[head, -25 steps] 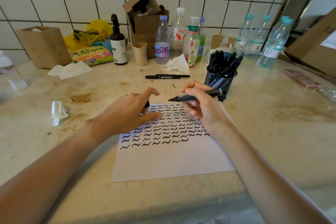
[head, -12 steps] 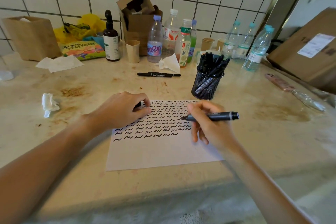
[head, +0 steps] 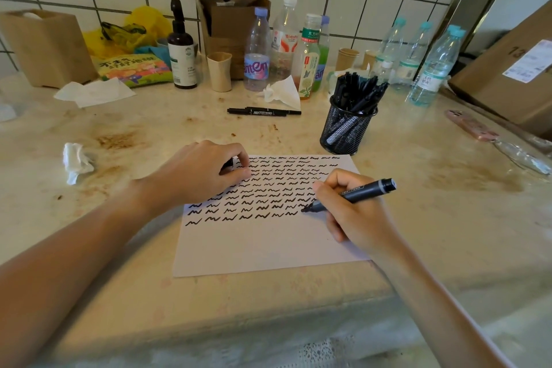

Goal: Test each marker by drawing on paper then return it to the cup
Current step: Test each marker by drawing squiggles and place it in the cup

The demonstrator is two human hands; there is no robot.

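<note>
A white sheet of paper (head: pixel 263 245) lies on the counter, its upper half filled with rows of black squiggles. My right hand (head: pixel 355 212) grips a black marker (head: pixel 358 193), tip down on the paper at the end of the lowest row. My left hand (head: pixel 197 173) rests on the paper's top left corner, its curled fingers holding a small black cap (head: pixel 230 163). A black mesh cup (head: pixel 346 128) full of several black markers stands just beyond the paper's top right corner.
Two black markers (head: pixel 263 112) lie on the counter behind the paper. Bottles (head: pixel 257 54), paper cups, a cardboard box (head: pixel 230 15) and a brown pump bottle (head: pixel 181 51) line the tiled wall. A crumpled tissue (head: pixel 76 161) lies at left, a pink phone (head: pixel 472 125) at right.
My right hand has brought the marker down from above the paper's top to the end of the lowest squiggle row. My left hand stays on the paper's corner with the cap.
</note>
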